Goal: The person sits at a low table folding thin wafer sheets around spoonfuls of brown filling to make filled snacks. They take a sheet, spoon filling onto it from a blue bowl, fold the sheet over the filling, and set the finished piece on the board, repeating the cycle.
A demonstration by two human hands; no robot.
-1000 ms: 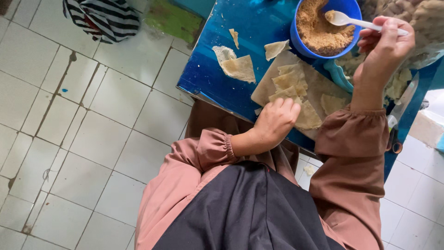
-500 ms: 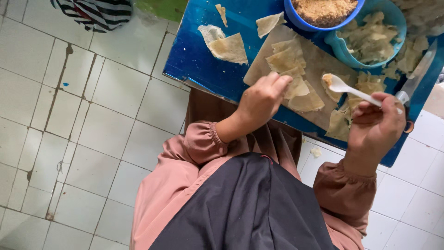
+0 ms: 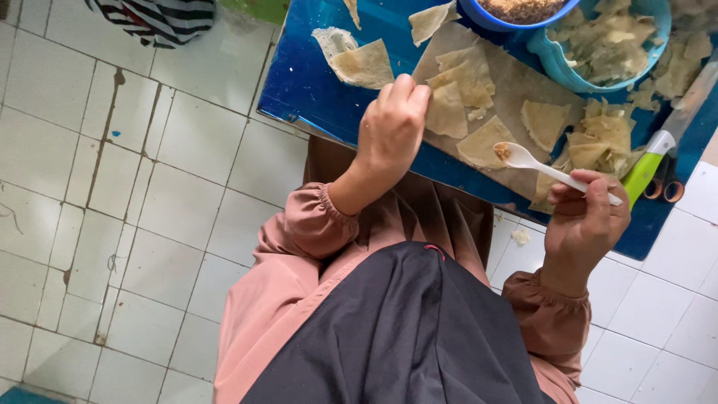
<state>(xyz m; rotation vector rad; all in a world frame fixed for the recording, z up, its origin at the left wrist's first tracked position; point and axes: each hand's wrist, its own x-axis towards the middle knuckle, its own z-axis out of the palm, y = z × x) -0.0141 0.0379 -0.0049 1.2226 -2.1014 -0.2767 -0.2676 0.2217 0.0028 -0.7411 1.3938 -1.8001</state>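
Blue desk (image 3: 314,90) w/ brown paper sheet (image 3: 516,82) at its near edge, thin pale dough wrappers (image 3: 467,75) scattered on it, some folded to triangles. Left hand (image 3: 393,127) curled, fingertips together pinching a wrapper (image 3: 446,111) at paper's left part. Right hand (image 3: 587,221) clamped on white plastic spoon (image 3: 546,168), just off near edge; bowl holds small brown crumbly filling over a flat wrapper (image 3: 482,144).

Home kitchen floor, probably. Worn white floor tiles (image 3: 134,172) with stained grout; low glossy blue board (image 3: 314,82) set on them, carrying thin beige dough wrappers (image 3: 464,75), turquoise plastic bowl (image 3: 557,63) of scraps, green-handled knife (image 3: 649,170).
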